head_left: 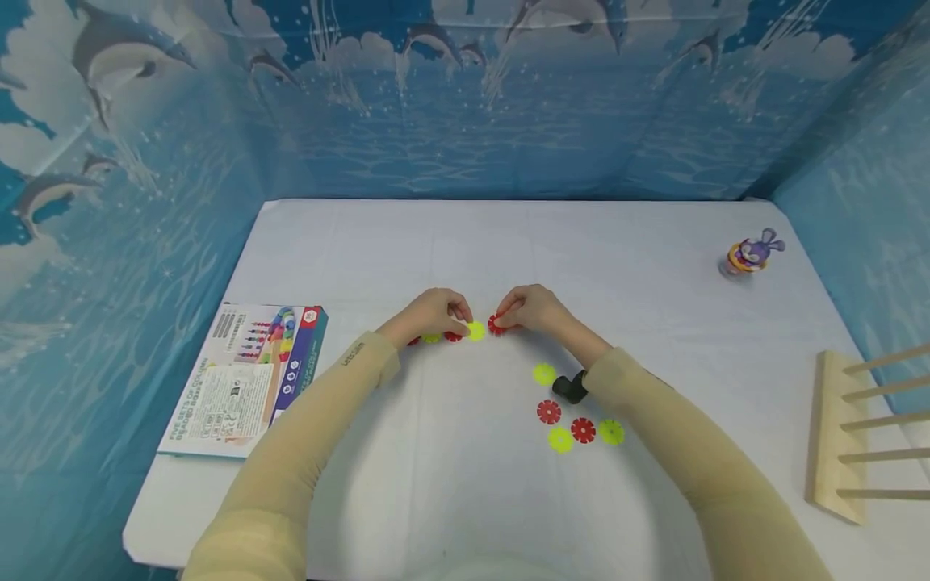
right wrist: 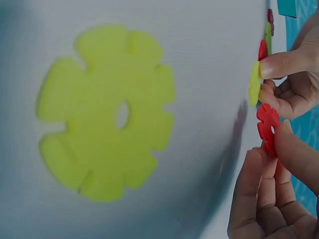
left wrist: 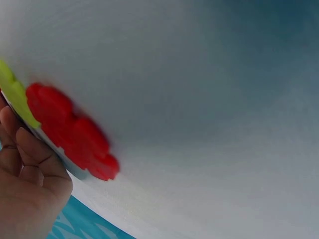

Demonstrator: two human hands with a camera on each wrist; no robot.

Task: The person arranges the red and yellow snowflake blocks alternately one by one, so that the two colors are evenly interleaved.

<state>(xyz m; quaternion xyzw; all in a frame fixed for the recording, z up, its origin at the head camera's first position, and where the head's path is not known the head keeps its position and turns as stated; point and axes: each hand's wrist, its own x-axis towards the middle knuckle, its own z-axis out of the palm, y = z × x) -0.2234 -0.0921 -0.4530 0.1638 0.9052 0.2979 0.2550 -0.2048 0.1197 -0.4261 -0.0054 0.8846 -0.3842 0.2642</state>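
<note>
My left hand (head_left: 433, 313) pinches a yellow-green notched disc (head_left: 475, 331), one end of a row of alternating red and yellow-green notched discs. In the right wrist view, thumb and fingers grip this yellow-green disc (right wrist: 254, 83) near its edge. Part of the row lies behind the left hand in the head view; a red disc (left wrist: 72, 132) shows large in the left wrist view. Close on the right, my right hand (head_left: 536, 307) pinches a red notched disc (head_left: 496, 325) by its edge. Its rim, upright in the right wrist view, is right beside the yellow-green disc.
Several loose red and yellow-green discs (head_left: 548, 411) lie near the right forearm, beside a black object (head_left: 570, 388). A printed toy box (head_left: 243, 379) lies left. A purple rabbit figure (head_left: 751, 252) stands back right, and a wooden pegged rack (head_left: 835, 440) right.
</note>
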